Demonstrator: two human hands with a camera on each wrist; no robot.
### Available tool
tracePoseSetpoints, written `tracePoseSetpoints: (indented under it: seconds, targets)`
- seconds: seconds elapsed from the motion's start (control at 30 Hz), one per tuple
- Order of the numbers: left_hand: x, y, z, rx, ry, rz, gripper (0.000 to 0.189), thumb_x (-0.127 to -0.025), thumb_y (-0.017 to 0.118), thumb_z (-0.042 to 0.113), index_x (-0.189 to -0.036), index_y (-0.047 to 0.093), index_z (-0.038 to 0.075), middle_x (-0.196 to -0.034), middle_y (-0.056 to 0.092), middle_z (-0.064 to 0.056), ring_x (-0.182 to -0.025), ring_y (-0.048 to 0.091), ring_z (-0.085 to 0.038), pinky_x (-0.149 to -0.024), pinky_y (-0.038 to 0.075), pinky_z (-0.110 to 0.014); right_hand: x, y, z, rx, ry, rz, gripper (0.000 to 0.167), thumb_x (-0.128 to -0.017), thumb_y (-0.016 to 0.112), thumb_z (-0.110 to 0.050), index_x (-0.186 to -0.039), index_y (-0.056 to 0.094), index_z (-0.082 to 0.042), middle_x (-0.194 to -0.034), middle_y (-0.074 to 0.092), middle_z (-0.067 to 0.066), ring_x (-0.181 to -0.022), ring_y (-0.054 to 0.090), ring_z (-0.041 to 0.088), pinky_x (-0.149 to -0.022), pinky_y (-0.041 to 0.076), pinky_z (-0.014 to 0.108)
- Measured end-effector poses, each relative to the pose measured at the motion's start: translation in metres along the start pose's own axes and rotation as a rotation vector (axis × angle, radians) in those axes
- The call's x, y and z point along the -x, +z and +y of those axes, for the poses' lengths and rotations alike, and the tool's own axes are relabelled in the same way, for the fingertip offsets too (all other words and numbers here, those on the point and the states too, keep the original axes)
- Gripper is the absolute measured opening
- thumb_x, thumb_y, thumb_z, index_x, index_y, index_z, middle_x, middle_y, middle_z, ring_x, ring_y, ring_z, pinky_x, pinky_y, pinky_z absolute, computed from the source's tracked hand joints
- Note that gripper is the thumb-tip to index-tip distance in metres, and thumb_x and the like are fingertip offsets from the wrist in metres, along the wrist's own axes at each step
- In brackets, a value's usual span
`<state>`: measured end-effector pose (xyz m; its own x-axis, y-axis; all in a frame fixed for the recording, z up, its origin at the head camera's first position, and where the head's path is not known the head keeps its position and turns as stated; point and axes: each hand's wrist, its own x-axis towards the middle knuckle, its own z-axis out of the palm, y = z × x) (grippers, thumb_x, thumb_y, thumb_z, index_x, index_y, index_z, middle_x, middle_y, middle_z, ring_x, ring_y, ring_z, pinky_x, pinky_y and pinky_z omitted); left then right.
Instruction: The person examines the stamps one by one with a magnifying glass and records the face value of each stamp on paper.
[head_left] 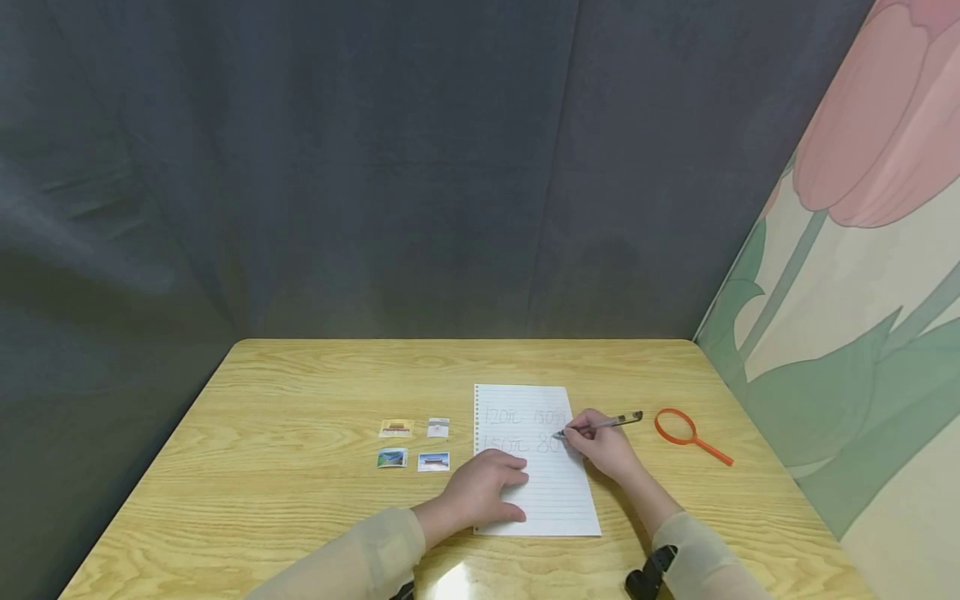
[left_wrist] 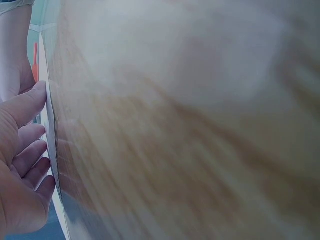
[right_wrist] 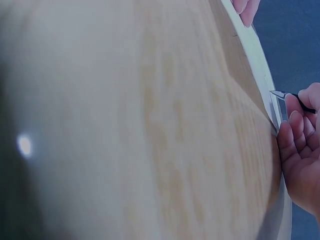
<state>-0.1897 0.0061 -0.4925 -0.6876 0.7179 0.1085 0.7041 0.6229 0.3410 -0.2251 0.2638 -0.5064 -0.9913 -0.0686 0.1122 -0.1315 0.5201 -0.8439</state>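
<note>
A lined sheet of paper [head_left: 536, 504] with punched holes along its left edge lies on the table. Handwritten figures, 120, 150, 150 and 80, stand in two rows on its upper half. My right hand [head_left: 606, 450] pinches a pen [head_left: 618, 420], its tip on the paper beside the 80; the tip also shows against the sheet in the right wrist view. My left hand [head_left: 487, 490] rests on the sheet's left side, fingers loosely spread and thumb toward me. In the left wrist view, the left hand's fingertips [left_wrist: 40, 89] are down at the sheet.
Left of the paper lie several small picture stamps, among them a yellow one [head_left: 396, 428] and a blue-green one [head_left: 392, 457]. A red-orange magnifying glass [head_left: 703, 445] lies on the wooden table [head_left: 300, 417] to the right. A dark curtain [head_left: 450, 167] hangs behind; a flower-painted wall [head_left: 862, 333] borders the right.
</note>
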Motion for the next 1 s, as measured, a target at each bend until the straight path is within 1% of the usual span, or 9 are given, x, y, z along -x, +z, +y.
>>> tracePoseSetpoints:
  seconds: [0.13,0.23,0.33,0.5,0.6,0.73,1.0]
  targets:
    - [0.000,0.000,0.001,0.005,-0.008,-0.001,0.053,-0.076,0.084,0.040,-0.121,0.072,0.014,-0.133,0.062,0.002,-0.124,0.053,-0.015,-0.108,0.038,-0.024,0.001,0.000,0.002,-0.010,0.046,0.017,0.005,-0.091,0.068,-0.005,-0.091,0.064,-0.001,-0.071,0.060,0.003,-0.057,0.052,0.012,-0.048,0.047,0.021]
    - [0.000,0.000,0.001,0.006,-0.008,0.001,0.054,-0.075,0.084,0.040,-0.121,0.072,0.014,-0.133,0.062,0.002,-0.124,0.054,-0.015,-0.108,0.038,-0.024,0.002,0.000,0.002,-0.021,0.078,0.032,0.005,-0.091,0.067,-0.006,-0.090,0.064,-0.002,-0.071,0.061,0.003,-0.059,0.054,0.014,-0.049,0.049,0.022]
    - [0.000,0.000,0.001,0.006,-0.007,0.003,0.054,-0.075,0.084,0.040,-0.120,0.072,0.014,-0.133,0.062,0.002,-0.124,0.054,-0.016,-0.108,0.038,-0.024,0.005,-0.003,0.002,-0.013,0.081,0.037,0.006,-0.092,0.066,-0.006,-0.091,0.064,-0.001,-0.070,0.061,0.005,-0.059,0.055,0.015,-0.049,0.049,0.024]
    - [0.001,-0.001,0.001,0.003,-0.018,-0.008,0.054,-0.075,0.084,0.041,-0.121,0.072,0.015,-0.134,0.061,0.003,-0.124,0.053,-0.015,-0.108,0.038,-0.024,0.008,-0.007,0.004,-0.014,0.106,0.083,0.005,-0.092,0.066,-0.004,-0.092,0.064,0.001,-0.073,0.063,0.006,-0.060,0.057,0.017,-0.050,0.051,0.024]
    - [0.001,-0.002,0.002,0.000,-0.029,-0.017,0.054,-0.076,0.084,0.041,-0.121,0.072,0.016,-0.135,0.061,0.004,-0.125,0.052,-0.015,-0.109,0.037,-0.024,0.010,-0.009,0.005,-0.009,0.106,0.095,0.005,-0.093,0.065,-0.003,-0.092,0.063,0.002,-0.075,0.065,0.008,-0.061,0.058,0.017,-0.051,0.051,0.024]
    - [0.001,-0.002,0.002,-0.006,-0.038,-0.026,0.054,-0.076,0.084,0.042,-0.122,0.072,0.016,-0.136,0.060,0.004,-0.126,0.052,-0.015,-0.109,0.037,-0.024,0.010,-0.010,0.004,0.007,0.096,0.089,0.005,-0.092,0.065,-0.003,-0.092,0.063,0.002,-0.075,0.064,0.008,-0.060,0.057,0.016,-0.050,0.050,0.023]
    - [0.001,-0.002,0.003,-0.004,-0.027,-0.021,0.054,-0.075,0.084,0.041,-0.121,0.072,0.016,-0.135,0.061,0.003,-0.125,0.053,-0.015,-0.109,0.037,-0.025,0.006,-0.008,0.006,0.039,0.063,0.105,0.007,-0.091,0.068,-0.004,-0.094,0.064,0.001,-0.072,0.060,0.005,-0.060,0.055,0.016,-0.050,0.047,0.022]
